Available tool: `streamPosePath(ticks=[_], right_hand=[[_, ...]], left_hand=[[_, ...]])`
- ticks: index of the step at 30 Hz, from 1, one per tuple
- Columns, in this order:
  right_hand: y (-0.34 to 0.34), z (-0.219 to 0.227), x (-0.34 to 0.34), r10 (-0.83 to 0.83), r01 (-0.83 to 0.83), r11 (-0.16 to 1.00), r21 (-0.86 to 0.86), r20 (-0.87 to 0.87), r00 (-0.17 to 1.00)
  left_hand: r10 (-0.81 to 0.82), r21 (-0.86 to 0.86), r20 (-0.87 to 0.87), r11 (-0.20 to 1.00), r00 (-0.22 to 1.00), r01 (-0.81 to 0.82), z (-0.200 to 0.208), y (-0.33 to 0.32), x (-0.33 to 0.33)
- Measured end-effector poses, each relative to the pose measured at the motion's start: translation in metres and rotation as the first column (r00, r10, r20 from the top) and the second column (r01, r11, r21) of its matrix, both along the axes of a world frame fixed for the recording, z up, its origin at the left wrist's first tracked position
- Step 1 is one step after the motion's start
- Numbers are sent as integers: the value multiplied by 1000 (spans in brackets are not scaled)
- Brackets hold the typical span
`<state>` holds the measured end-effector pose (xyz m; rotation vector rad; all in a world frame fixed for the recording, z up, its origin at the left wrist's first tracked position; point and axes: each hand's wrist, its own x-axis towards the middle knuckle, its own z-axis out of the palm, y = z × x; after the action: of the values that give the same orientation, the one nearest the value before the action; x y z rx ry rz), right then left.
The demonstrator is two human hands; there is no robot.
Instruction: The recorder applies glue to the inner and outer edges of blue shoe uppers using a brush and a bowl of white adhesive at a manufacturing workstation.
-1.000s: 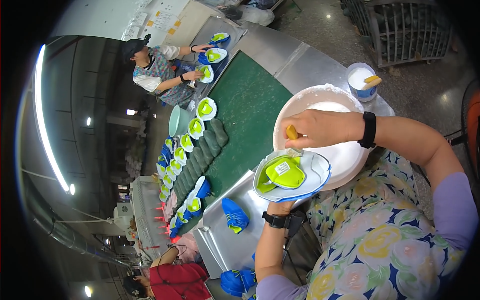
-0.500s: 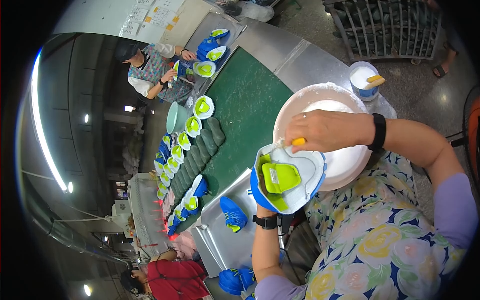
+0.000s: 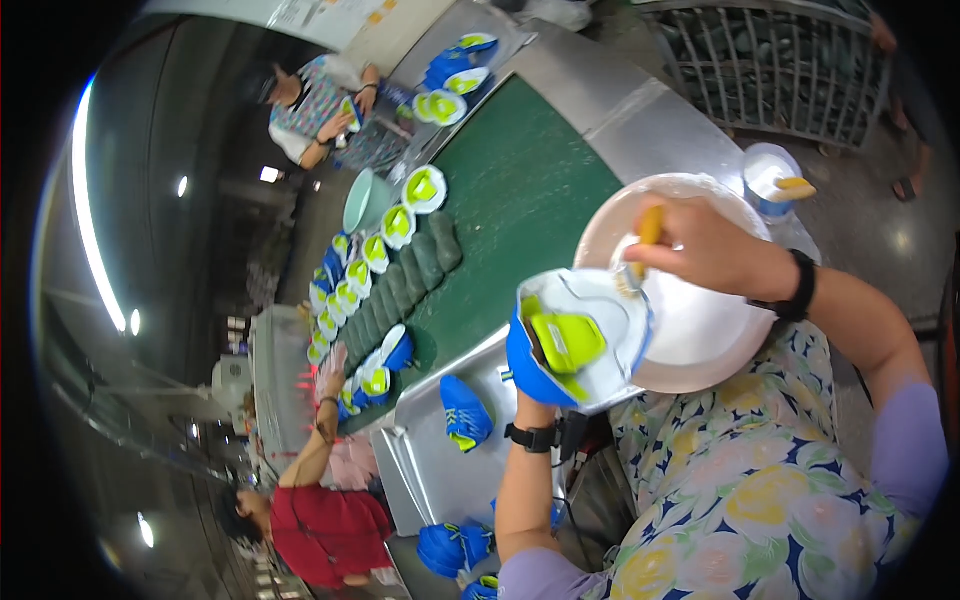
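Observation:
My left hand (image 3: pixel 535 410), mostly hidden beneath it, holds up a blue shoe upper (image 3: pixel 622 345) with its white underside toward me. A bright green tongue (image 3: pixel 568 341) shows in its opening. My right hand (image 3: pixel 708 240) is closed round the yellow handle of a brush (image 3: pixel 650 232), whose bristles touch the white underside near its edge. Directly behind and below the brush sits a wide pale basin (image 3: pixel 597 226) of white liquid, which the upper partly overlaps.
A cup (image 3: pixel 757 160) with another yellow-handled brush stands beyond the basin. Shoe uppers and dark grey lasts (image 3: pixel 408 285) line the green belt (image 3: pixel 520 180). A blue upper (image 3: pixel 464 412) lies on the metal tray (image 3: pixel 425 440). Two co-workers are at the left; a metal cage (image 3: pixel 770 75) stands far right.
My right hand has turned the brush more upright, so its bristles now show against the underside. The view has shifted slightly. The co-worker in red has reached an arm toward the belt.

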<state>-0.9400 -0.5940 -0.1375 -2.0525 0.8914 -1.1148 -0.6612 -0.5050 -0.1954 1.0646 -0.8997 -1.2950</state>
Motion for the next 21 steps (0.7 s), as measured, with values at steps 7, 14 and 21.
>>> streamPosePath(ticks=[7, 14, 21], right_hand=[[13, -3, -22, -83, 9, 915, 403, 166, 983], [22, -14, -35, -129, 41, 822, 567, 117, 985], [17, -19, -31, -44, 19, 774, 633, 23, 999]], left_hand=[[287, 42, 196, 953, 938, -300, -71, -62, 155], [363, 257, 16, 899, 932, -354, -124, -125, 223], [425, -39, 750, 794, 507, -607, -95, -70, 291]])
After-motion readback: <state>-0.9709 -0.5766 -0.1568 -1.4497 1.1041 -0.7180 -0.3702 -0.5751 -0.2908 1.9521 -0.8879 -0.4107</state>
